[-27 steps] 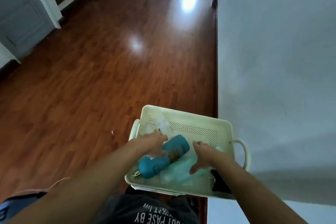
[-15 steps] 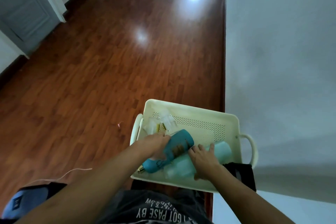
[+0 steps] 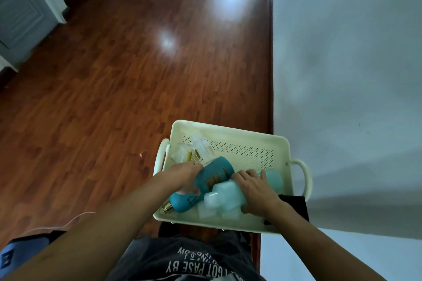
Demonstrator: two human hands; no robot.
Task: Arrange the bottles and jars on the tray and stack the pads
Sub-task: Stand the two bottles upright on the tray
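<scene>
A cream perforated tray with loop handles rests low in the view, beside a wall. A dark teal bottle with a gold cap lies slanted across it, and my left hand grips its left side. A pale mint bottle with a translucent white cap lies next to it on the right, under my right hand, which is closed over its middle. Small clear jars with gold trim sit in the tray's far left corner. No pads can be made out.
Glossy red-brown wood floor stretches ahead and to the left. A pale wall runs along the right, close to the tray. A dark cloth pokes out at the tray's near right corner. A thin cord lies on the floor at left.
My right hand slid from the near right part of the tray onto the mint bottle and closed on it. The left hand stayed on the teal bottle. The camera tilted down a little.
</scene>
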